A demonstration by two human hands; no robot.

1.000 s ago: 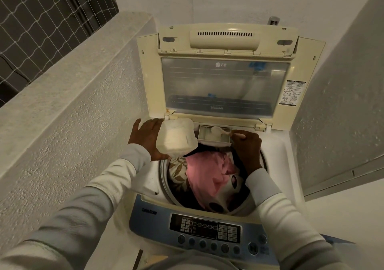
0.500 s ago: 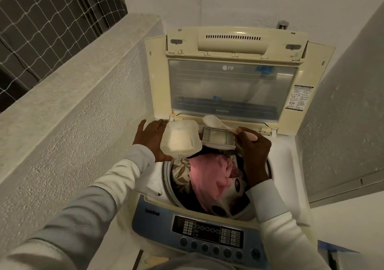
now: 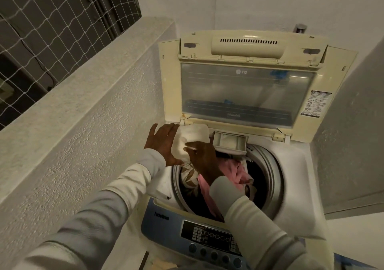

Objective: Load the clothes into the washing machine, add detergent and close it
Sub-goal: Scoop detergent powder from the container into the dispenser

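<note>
Washing machine [image 3: 295, 166] has its lid [image 3: 245, 91] up and clothes [image 3: 236, 171] in the drum. My left hand [image 3: 164, 143] grips the detergent tub [image 3: 194, 135] above the rim. My right hand [image 3: 204, 159] curls its fingers [image 3: 192, 145] at the tub's mouth; I can't tell what they hold.

a rough plastered ledge [image 3: 79, 112] runs along the left, white netting [image 3: 52, 20] stretched above it. a small metal fitting [image 3: 300, 28] shows against the white back wall [image 3: 249, 1].
</note>
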